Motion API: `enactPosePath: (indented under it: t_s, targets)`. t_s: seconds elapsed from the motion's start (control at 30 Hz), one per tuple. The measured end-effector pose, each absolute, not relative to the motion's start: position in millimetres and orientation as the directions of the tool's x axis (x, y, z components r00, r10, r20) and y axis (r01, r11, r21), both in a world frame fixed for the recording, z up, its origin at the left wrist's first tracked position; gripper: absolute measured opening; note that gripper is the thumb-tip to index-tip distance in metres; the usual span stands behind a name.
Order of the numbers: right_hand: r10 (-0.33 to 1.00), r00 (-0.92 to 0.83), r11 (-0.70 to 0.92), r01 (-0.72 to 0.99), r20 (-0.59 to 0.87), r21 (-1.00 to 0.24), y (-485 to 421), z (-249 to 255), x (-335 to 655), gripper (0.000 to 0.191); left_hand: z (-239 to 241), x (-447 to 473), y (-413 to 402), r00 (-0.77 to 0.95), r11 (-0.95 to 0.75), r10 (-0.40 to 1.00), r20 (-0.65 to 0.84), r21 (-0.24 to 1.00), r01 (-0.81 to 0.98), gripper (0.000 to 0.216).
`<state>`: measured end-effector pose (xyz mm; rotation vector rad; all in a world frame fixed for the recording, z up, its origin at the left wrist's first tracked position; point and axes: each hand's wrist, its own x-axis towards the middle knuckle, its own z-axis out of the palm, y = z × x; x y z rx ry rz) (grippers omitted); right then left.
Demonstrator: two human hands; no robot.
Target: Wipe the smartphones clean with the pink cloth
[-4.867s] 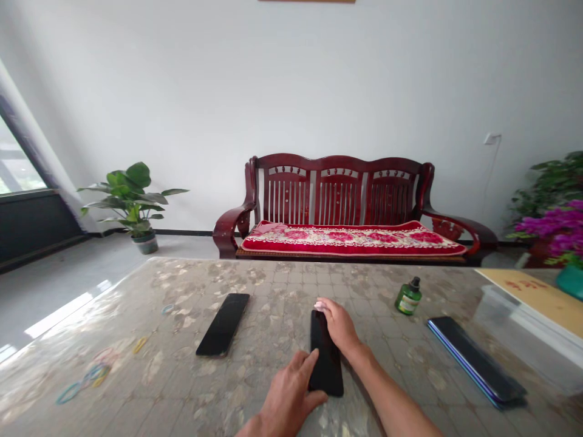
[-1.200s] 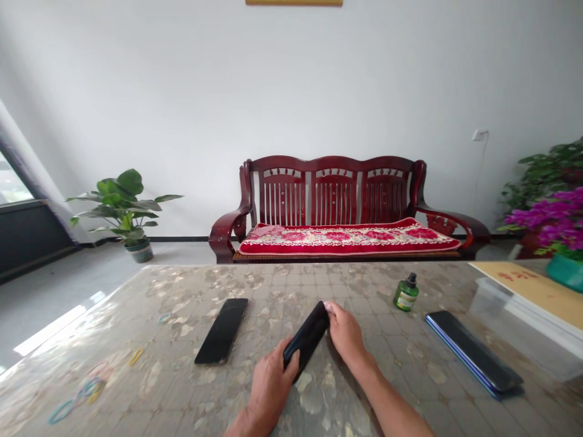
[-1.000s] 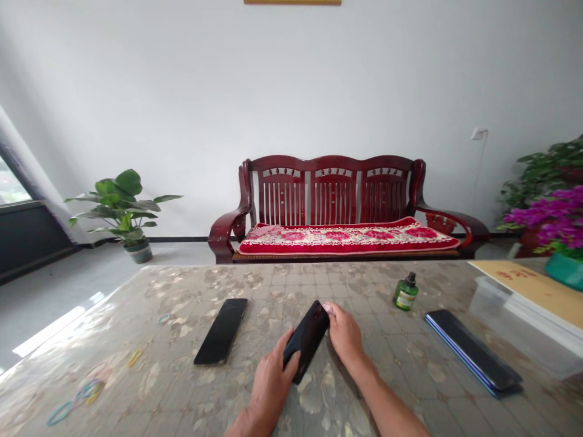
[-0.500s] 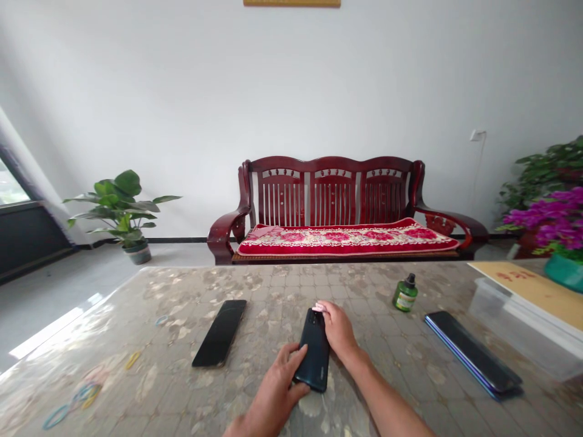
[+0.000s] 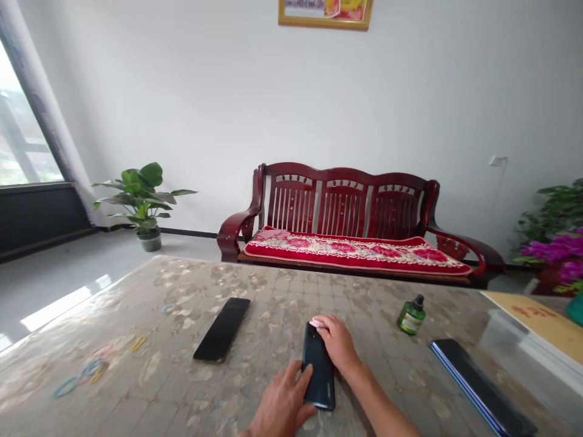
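Observation:
A dark blue phone [image 5: 320, 373] lies back up on the patterned tablecloth, its camera end pointing away from me. My left hand [image 5: 283, 397] grips its lower left side, with the fingers along the edge and the thumb below. At the far end my right hand [image 5: 340, 347] pinches a small pale pink piece [image 5: 315, 323], perhaps cloth or tissue, and presses it by the camera lenses. The fingers partly cover both the piece and the lenses. A second phone [image 5: 222, 329] rests screen up to the left of my hands.
To the right are a green bottle [image 5: 411, 315] with a black cap, stacked phones [image 5: 480, 385] and a clear plastic box [image 5: 514, 346] under a tan paper envelope [image 5: 528, 312]. Coloured rubber bands [image 5: 93, 369] are scattered at left. A wooden bench [image 5: 341, 206] stands behind the table [image 5: 255, 388].
The camera view has tilted and shifted, so the whole scene sits differently. My left hand still grips the phone, and the right hand's pink piece has moved slightly at the camera end.

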<state>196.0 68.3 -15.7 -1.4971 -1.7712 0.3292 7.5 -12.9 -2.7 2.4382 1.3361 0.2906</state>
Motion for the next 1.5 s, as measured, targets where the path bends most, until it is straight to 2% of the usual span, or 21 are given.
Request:
enactPosePath:
  t_s: [0.13,0.2,0.37,0.53,0.63,0.83,1.03,1.17,1.33,1.5]
  targets:
    - [0.863,0.029,0.275,0.81,0.504,-0.518,63.4,-7.7,205.8,0.03,-7.7,11.4,-12.9,0.539,-0.513,0.842,0.015,0.335,0.791,0.065]
    - [0.843,-0.024,0.294,0.858,0.538,-0.422,57.3,-2.6,208.6,0.032,-10.5,13.4,-12.3,0.541,-0.522,0.84,0.027,0.307,0.796,0.065]
    - [0.853,-0.247,0.403,0.872,0.46,-0.278,32.3,1.3,204.2,0.037,-13.2,13.5,-10.3,0.577,-0.575,0.813,0.084,0.273,0.771,0.062]
    - [0.849,-0.292,0.42,0.878,0.44,-0.229,11.7,-8.3,202.6,0.039,-21.5,8.2,-7.0,0.682,-0.702,0.708,0.183,0.284,0.653,0.055]
    - [0.852,-0.295,0.416,0.883,0.432,-0.219,16.0,-10.8,202.0,0.041,-25.2,7.3,-6.8,0.705,-0.735,0.673,0.225,0.313,0.602,0.051]
    - [0.901,-0.231,0.324,0.921,0.367,-0.215,43.6,0.2,193.1,0.045,-24.5,8.7,-6.1,0.698,-0.698,0.7,0.151,0.348,0.626,0.055]
    - [0.872,-0.315,0.418,0.877,0.376,-0.235,21.6,-6.2,197.4,0.043,-30.8,8.4,-3.3,0.691,-0.706,0.697,0.194,0.354,0.613,0.054]
    - [0.866,-0.299,0.424,0.864,0.401,-0.271,21.4,-11.2,201.4,0.044,-28.1,8.7,-4.4,0.711,-0.715,0.684,0.166,0.351,0.605,0.055]
    - [0.898,-0.259,0.387,0.85,0.356,-0.357,49.8,-1.0,194.6,0.05,-32.7,7.6,-2.6,0.707,-0.713,0.687,0.165,0.34,0.613,0.057]
    - [0.87,-0.292,0.43,0.845,0.397,-0.319,23.1,-3.3,196.5,0.038,-36.0,5.6,0.1,0.717,-0.729,0.669,0.197,0.363,0.581,0.057]
